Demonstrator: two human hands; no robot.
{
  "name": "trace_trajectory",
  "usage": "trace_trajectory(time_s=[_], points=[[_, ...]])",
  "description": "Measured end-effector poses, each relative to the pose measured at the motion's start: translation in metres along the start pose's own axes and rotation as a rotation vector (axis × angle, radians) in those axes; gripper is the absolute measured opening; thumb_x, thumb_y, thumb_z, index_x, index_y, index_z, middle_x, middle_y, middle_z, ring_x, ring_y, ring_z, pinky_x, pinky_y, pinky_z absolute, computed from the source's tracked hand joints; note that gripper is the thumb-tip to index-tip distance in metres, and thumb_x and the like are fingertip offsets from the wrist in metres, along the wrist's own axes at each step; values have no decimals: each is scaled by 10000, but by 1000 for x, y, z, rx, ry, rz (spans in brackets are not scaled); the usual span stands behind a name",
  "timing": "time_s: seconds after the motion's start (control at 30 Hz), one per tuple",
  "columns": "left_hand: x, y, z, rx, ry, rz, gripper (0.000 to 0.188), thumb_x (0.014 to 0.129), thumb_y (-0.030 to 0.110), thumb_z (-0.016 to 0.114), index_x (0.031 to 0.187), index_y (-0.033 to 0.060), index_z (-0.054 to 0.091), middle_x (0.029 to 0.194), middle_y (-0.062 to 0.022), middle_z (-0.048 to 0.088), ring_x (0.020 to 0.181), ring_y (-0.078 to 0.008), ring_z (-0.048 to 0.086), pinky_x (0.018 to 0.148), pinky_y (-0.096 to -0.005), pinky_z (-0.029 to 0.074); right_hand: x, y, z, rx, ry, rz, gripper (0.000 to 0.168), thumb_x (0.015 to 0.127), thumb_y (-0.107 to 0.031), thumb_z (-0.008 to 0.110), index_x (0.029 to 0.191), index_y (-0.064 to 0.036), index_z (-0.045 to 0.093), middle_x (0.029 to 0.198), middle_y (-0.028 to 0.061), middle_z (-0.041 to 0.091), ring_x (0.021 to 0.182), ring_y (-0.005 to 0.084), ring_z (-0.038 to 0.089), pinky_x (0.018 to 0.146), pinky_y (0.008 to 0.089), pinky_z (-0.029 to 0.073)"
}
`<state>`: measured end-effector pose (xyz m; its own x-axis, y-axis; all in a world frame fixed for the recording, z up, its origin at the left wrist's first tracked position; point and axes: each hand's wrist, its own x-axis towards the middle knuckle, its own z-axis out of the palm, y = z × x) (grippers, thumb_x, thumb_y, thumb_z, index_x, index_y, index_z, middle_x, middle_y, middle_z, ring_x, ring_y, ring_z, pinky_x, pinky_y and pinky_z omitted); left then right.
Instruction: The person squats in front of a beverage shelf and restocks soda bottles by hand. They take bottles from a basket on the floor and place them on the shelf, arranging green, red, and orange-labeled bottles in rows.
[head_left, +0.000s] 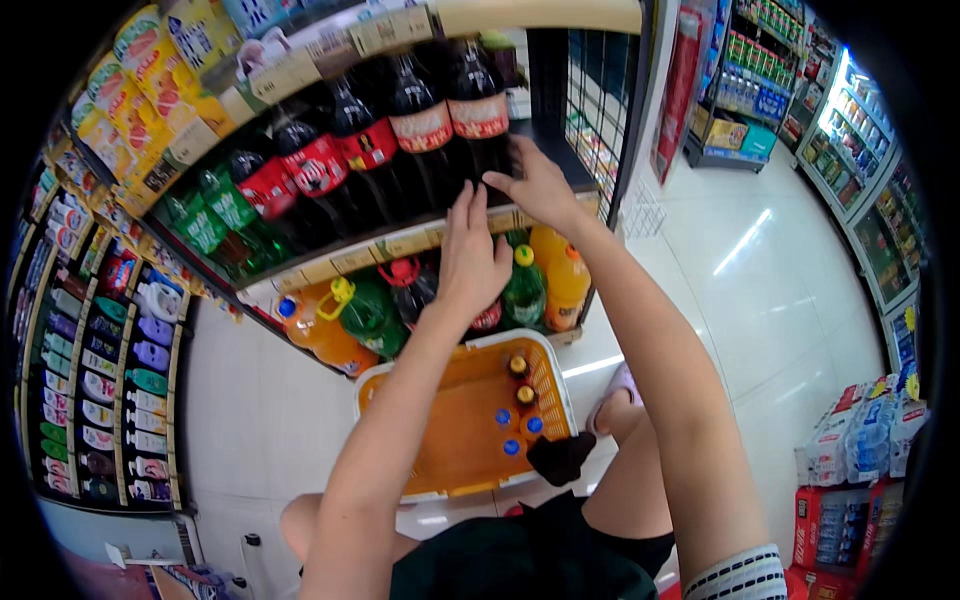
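Note:
My right hand (538, 184) is at the lower right side of the endmost dark cola bottle (478, 112), thumb in front and fingers at its side; whether it grips is unclear. My left hand (472, 262) reaches up over the shelf's front edge, empty, its fingertips near that bottle's base and its thumb apart. Another cola bottle (420, 124) with the same pale-and-red label stands to the left, followed by red-labelled cola bottles (311, 165) and green soda bottles (225, 202). Below my forearms lies an orange shopping basket (457, 405) holding several small capped bottles (525, 395) along its right side.
Large bottles of orange soda (566, 289) and green soda (525, 292) line the bottom shelf. A dark cloth-like item (561, 457) hangs at the basket's right corner. Toiletry shelves (105, 375) stand left. Shrink-wrapped water packs (862, 435) and glass-door coolers (855, 150) are right.

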<state>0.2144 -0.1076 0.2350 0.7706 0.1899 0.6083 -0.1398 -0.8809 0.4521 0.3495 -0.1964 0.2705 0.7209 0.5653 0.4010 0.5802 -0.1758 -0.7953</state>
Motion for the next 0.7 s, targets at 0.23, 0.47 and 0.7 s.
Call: trace_trajectory(time_s=[0.23, 0.47, 0.7], points=[[-25, 5, 14, -114, 101, 51, 560, 803, 0, 582, 1342, -21, 431, 1369, -234, 439, 1245, -429, 448, 1057, -478, 371, -62, -1, -2, 41, 66, -164, 631, 868, -68, 652, 1411, 18, 341, 1382, 272, 484, 1321, 360, 461, 1072, 378, 403], [-120, -23, 67, -269, -329, -158, 250, 824, -37, 542, 1065, -18, 603, 1074, -206, 564, 996, -379, 590, 873, -424, 496, -129, 40, 16, -69, 41, -123, 438, 834, 17, 618, 1259, 10, 514, 1246, 216, 582, 1159, 375, 575, 982, 375, 473], [-198, -33, 100, -39, -799, -403, 219, 873, 154, 621, 1052, 28, 625, 1135, -201, 575, 979, -374, 619, 855, -443, 509, -169, 71, 37, -148, -260, 16, 364, 805, -33, 632, 1160, 22, 579, 1128, 230, 606, 1051, 393, 596, 895, 414, 489]])
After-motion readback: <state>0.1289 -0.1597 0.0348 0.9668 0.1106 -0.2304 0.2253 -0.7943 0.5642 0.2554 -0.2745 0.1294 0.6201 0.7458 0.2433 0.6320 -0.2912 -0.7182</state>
